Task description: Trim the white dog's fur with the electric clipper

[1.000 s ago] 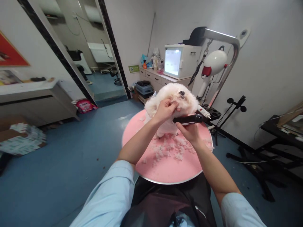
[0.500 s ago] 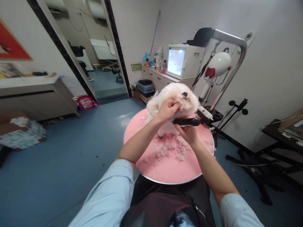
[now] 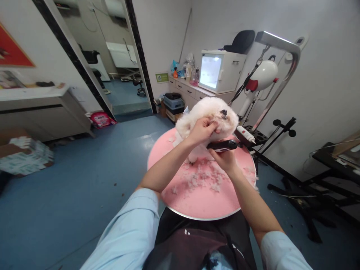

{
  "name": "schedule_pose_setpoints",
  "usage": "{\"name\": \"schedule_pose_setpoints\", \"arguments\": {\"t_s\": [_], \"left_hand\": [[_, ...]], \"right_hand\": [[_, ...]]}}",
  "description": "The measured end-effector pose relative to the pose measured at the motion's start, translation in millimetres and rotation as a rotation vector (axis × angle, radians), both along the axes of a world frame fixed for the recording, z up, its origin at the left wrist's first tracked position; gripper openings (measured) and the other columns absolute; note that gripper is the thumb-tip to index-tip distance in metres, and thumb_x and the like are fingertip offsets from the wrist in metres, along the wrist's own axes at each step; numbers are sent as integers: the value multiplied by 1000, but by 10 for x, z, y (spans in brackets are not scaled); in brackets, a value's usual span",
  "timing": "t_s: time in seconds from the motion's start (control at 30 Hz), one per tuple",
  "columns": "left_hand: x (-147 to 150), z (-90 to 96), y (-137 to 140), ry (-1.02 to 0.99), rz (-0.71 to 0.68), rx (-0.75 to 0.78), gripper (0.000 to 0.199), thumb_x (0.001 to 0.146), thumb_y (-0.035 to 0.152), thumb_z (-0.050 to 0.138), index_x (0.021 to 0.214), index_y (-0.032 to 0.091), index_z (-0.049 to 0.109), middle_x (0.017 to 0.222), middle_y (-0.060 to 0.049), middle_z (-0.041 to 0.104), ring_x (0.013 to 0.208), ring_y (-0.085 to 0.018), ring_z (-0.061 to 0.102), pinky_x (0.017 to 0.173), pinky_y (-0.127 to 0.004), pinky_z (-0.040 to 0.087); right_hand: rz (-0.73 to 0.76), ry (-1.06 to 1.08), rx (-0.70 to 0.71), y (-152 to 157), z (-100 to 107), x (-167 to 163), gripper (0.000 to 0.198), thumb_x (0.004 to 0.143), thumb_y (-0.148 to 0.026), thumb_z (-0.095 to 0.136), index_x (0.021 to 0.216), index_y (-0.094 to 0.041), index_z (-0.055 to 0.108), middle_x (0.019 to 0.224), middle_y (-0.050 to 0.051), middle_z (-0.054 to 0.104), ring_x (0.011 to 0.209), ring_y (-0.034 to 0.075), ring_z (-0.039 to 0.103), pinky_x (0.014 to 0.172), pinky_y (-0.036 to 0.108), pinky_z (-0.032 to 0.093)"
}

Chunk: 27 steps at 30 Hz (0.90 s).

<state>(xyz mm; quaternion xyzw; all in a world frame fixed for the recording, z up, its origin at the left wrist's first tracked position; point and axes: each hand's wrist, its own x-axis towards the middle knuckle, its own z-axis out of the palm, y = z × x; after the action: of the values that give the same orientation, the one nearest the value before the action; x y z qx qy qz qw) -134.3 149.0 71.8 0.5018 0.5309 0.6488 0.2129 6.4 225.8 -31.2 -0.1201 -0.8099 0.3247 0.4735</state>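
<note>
A fluffy white dog (image 3: 209,108) is on a round pink grooming table (image 3: 202,204), its dark nose tipped up and to the right. My left hand (image 3: 204,130) is closed on the fur at the side of its muzzle. Just below the dog's chin, my right hand (image 3: 226,159) grips a black hair clipper (image 3: 222,145) that lies roughly level. Whether the clipper's blade end touches the fur is hidden. Loose tufts of white fur (image 3: 201,178) are scattered over the tabletop in front of the dog.
A metal grooming arm (image 3: 281,43) with a hanging strap rises behind the table on the right. Near its base are a white bottle (image 3: 245,134) and a black holder (image 3: 258,137). A lit white cabinet (image 3: 222,71) stands on drawers behind. At right is a black stand (image 3: 284,129).
The dog's head has shifted very slightly to the right in view. Both hands keep their holds, and the clipper stays under the chin.
</note>
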Motion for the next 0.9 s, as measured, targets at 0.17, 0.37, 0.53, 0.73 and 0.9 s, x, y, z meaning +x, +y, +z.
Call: {"name": "schedule_pose_setpoints", "arguments": {"t_s": [0.17,0.37,0.53,0.73,0.9], "left_hand": [[-5,-2,-19,-1,-10,6,34,88,34,66,62,13,65,57,-1,59,51,-8,45,54,-23,35],[16,22,-23,10,8,-20,34,90,29,67,60,14,64,47,2,49,45,-8,37,49,-24,28],[28,34,-37,2,13,-42,34,91,25,67,60,13,66,52,0,56,46,-7,38,49,-24,27],[50,56,-77,-12,21,-58,35,93,18,60,58,13,66,53,-1,58,47,-7,39,52,-25,30],[31,46,-101,-2,42,-56,33,92,18,60,59,12,66,55,-1,61,47,-7,38,51,-25,29]], "right_hand": [[-121,180,89,33,39,76,34,85,-53,75,98,-23,69,92,8,77,86,28,76,81,43,66],[-64,93,35,23,-27,-15,33,87,-53,72,97,-22,70,86,7,78,73,24,75,67,38,66],[-11,38,-38,-11,-127,-62,33,86,-53,73,98,-23,69,88,8,78,76,26,76,71,41,67],[119,-16,-65,9,-253,-28,38,85,-54,76,104,-23,65,92,8,75,75,26,75,61,39,65],[3,175,21,72,-230,48,39,86,-51,78,109,-24,64,102,10,74,92,28,76,79,46,67]]}}
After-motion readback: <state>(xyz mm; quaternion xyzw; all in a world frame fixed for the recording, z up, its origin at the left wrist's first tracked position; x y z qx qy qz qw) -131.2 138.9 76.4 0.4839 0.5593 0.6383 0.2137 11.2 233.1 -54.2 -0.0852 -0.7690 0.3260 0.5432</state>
